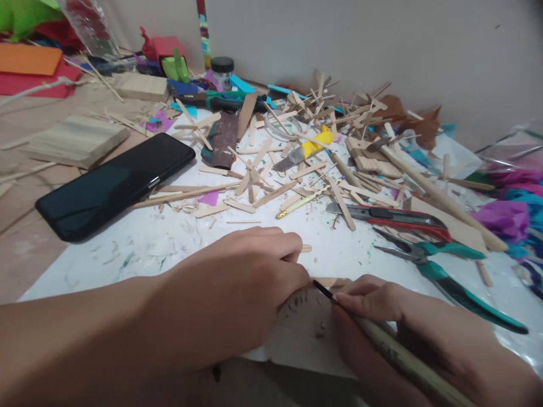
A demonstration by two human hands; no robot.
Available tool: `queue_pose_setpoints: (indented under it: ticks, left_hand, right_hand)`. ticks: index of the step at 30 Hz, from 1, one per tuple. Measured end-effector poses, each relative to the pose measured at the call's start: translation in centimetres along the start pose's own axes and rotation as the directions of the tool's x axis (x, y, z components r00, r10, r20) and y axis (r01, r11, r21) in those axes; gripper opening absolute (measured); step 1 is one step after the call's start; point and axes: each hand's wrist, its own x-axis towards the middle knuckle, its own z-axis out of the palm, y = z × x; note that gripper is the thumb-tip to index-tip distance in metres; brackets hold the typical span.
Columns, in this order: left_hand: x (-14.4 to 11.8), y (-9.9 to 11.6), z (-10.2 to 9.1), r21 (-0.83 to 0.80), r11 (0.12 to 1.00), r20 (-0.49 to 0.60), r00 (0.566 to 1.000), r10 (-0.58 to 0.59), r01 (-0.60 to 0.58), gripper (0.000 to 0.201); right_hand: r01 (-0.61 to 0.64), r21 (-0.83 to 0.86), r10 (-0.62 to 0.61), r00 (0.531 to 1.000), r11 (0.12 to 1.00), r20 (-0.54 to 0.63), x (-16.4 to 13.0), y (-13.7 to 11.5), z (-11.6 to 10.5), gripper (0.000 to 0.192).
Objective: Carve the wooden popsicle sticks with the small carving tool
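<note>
My left hand point(258, 265) lies curled and palm down on the white paper, its fingers closed on a flat wooden craft stick point(333, 281). Much of that stick is hidden under the hand. A second rounded stick end point(307, 248) pokes out beyond my knuckles. Between thumb and fingers, my right hand point(382, 316) grips a carving tool point(394, 350) with a worn wooden handle and a narrow dark tip. The tip meets the craft stick right beside my left fingertips. Small brown shavings lie on the paper just below.
A black phone point(116, 183) lies left on the paper's edge, near wood blocks point(78, 138). Craft sticks and scraps point(254, 175) are heaped behind my hands. To the right are a red utility knife point(390, 216) and teal-handled pliers point(460, 282). A wall point(360, 45) closes the back.
</note>
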Motion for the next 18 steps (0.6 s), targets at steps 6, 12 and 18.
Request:
queue_pose_setpoints:
  ticks: [6,12,18]
  left_hand:
    - [0.1,0.0,0.1,0.033,0.999,0.067,0.997,0.035,-0.038,0.019]
    - [0.0,0.1,0.1,0.049,0.998,0.09,0.996,0.026,-0.03,0.022]
    - [-0.3,-0.7,1.1,-0.036,0.999,-0.008,1.0,0.014,-0.014,0.017]
  right_hand:
    - [0.27,-0.294,-0.22,0.956,0.917,0.192,0.2,-0.1,-0.5,0.02]
    - [0.296,-0.29,-0.262,0.953,0.91,0.149,0.1,-0.9,0.0,0.018]
    - [0.29,-0.318,-0.262,0.956,0.903,0.13,-0.2,-1.8,0.1,0.021]
